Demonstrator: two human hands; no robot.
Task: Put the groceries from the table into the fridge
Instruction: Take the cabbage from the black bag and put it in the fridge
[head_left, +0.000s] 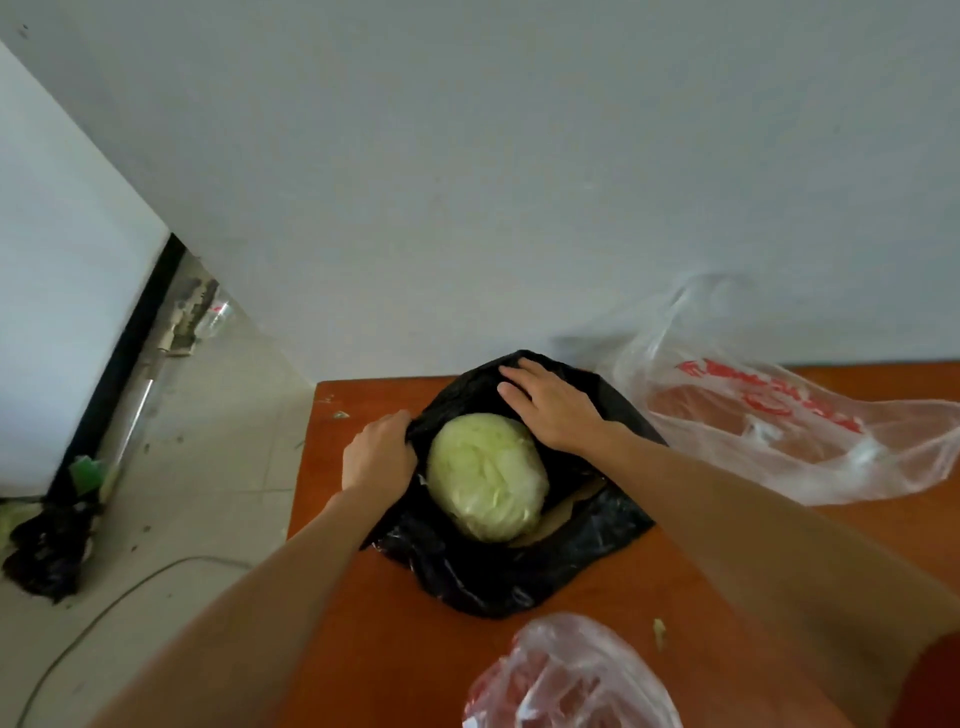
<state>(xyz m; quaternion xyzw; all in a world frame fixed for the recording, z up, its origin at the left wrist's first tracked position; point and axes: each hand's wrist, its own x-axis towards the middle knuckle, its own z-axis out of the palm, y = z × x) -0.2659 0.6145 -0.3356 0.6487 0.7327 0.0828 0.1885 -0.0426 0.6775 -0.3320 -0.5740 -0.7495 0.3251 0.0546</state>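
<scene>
Nearest, a clear bag (571, 675) lies on the bench (363, 623). Beyond it, the cabbage (488, 475) sits in an opened black bag (493, 577). The left hand (379, 452) grips the black bag's left edge. The right hand (550, 405) rests flat, fingers straight, on its far side.

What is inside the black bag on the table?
A pale green cabbage lies in the open black bag, whose rim the left hand grips. Anything under the cabbage is hidden.
</scene>
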